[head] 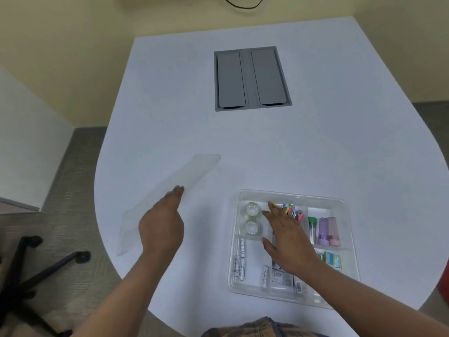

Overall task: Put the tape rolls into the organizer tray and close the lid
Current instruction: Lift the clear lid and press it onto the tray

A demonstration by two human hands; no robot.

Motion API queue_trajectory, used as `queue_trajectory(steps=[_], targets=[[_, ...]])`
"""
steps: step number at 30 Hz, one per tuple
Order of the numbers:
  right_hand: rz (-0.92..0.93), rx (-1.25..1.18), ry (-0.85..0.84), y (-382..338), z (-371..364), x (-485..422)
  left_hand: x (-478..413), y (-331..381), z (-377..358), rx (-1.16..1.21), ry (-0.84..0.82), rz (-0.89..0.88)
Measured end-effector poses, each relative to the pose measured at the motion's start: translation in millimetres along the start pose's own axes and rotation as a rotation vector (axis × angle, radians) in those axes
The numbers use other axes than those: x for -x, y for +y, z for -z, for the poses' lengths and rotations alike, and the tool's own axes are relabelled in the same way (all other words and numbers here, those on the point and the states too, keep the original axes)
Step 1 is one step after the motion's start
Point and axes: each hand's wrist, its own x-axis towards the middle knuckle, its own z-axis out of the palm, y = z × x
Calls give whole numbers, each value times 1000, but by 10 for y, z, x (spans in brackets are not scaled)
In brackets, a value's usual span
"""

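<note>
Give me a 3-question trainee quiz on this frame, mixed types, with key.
1. True or false: both tape rolls already sit in one compartment of the tray.
2. Multiple choice: where is the clear lid? A) shut on the tray B) to the left of the tray, at the left hand C) on the floor
3. Fill in: the right hand is spread open over the ____.

Key: 1 true; 2 B; 3 tray
</note>
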Motion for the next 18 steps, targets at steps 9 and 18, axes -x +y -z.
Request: queue_trajectory(steps=[9,18], targets=[[5,-280,200,-388,549,-91,-120,89,633,243,235,42],[117,-404,457,-928,1288,-279,-245,34,1238,720,-40,-344]])
